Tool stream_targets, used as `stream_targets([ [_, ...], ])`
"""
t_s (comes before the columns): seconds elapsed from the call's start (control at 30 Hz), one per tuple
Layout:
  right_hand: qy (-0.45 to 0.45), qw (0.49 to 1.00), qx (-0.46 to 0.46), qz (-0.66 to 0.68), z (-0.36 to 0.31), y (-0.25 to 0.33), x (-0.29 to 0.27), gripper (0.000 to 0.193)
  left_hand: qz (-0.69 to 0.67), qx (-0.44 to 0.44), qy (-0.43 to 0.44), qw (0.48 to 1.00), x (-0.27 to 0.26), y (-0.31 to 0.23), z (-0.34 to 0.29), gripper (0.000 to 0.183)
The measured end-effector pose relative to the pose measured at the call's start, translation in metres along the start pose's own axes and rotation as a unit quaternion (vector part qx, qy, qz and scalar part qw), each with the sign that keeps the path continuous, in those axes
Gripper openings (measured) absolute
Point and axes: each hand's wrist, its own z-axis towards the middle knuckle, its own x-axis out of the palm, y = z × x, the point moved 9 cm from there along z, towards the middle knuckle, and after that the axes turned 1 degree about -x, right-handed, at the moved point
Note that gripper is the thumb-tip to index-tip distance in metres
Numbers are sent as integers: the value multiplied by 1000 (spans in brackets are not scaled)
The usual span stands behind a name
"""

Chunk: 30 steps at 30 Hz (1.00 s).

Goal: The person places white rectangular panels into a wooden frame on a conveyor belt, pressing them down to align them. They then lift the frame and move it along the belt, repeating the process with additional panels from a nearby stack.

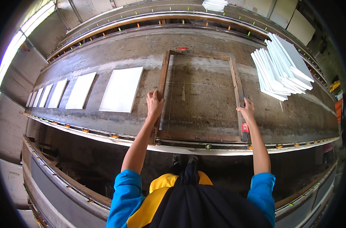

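A rectangular wooden frame point(234, 78) lies on the long worn tabletop in front of me, its lower bar along the near edge. My left hand point(154, 105) is closed around the frame's left bar. On the opposite side, my right hand point(247, 110) grips the right bar, thumb and fingers about it. The brown tabletop shows through the frame's middle; whether a fine mesh spans it I cannot tell. Red patches mark the frame's top left and lower right corners. Left of my left hand lies a flat white panel point(121, 89).
Several more white panels point(80, 90) lie in a row toward the table's left end. A fanned stack of white panels point(281, 66) sits to the right of the frame. Orange and green pegs line the near rail point(195, 148). Parallel tables stand beyond and behind me.
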Motion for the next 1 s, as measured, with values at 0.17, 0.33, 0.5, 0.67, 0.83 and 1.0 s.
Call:
stream_targets([
  [0.17, -4, 999, -30, -42, -1, 7, 4, 74, 98, 16, -16, 995, -7, -19, -8, 46],
  [0.33, -16, 987, -78, -137, 9, -1, 14, 72, 173, 36, -34, 984, -9, -35, -14, 41],
  [0.5, -22, 981, -110, -157, 16, -5, 21, 71, 185, 31, -10, 982, -11, -33, -12, 59],
  [0.67, -16, 983, -102, -153, 7, 3, 13, 69, 205, 72, 38, 975, 3, -48, -8, 84],
  [0.83, -5, 987, -103, -126, -14, 19, -26, 61, 158, 202, 70, 964, 28, -129, 12, 88],
  [1.0, -11, 993, -100, -62, -47, 18, -94, 45, 96, 277, 132, 947, 70, -213, 7, 91],
])
